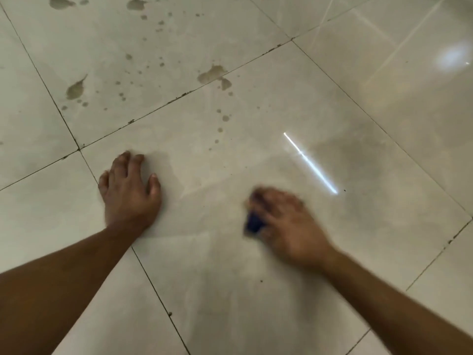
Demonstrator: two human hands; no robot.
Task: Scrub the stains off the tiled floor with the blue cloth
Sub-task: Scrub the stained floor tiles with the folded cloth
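The right hand (284,221), lower centre-right, clutches the bunched dark-blue cloth (253,222); the left hand (130,190) lies open, flat on the glossy beige tiled floor (256,303). Firm overlapping strokes should work toward the brown splatter stains (212,73) upper centre.

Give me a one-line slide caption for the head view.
Right hand presses a blue cloth on the tiled floor, left hand flat beside it, brown stains ahead.

Two hands, the left hand (130,185) and right hand (286,224), one blue cloth (253,222), and many stains (211,73) beyond the cloth.
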